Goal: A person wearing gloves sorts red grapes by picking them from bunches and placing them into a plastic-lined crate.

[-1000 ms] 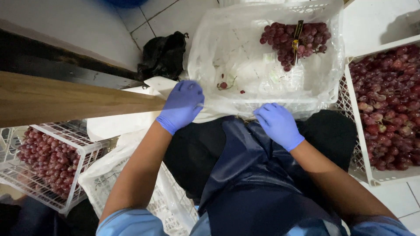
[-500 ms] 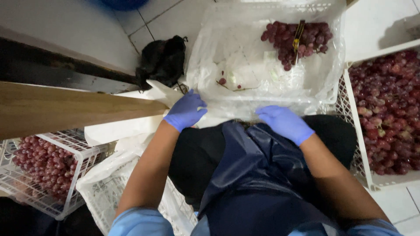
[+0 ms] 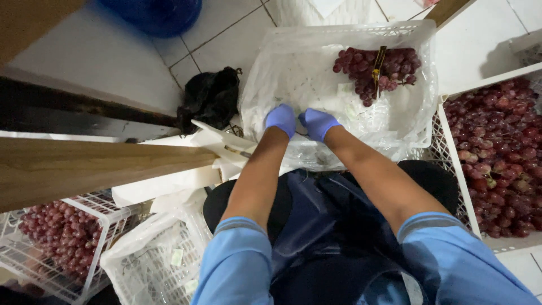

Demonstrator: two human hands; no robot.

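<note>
The plastic liner (image 3: 316,73) lies inside the white crate (image 3: 350,31) straight ahead on the tiled floor (image 3: 237,34); both gloved hands now rest on its near part, side by side and almost touching, where a second ago they sat well apart on the crate's near rim; the left hand (image 3: 281,120) and the right hand (image 3: 318,123) have each reached forward and inward; whether either grip is spread or pinching the plastic, I cannot tell, since the fingers curl down out of sight; a bunch of red grapes (image 3: 375,68) lies at the liner's far right corner, apart from the hands; a full crate of grapes (image 3: 497,152) stands to the right; a black bag (image 3: 210,99) lies to the left.
</note>
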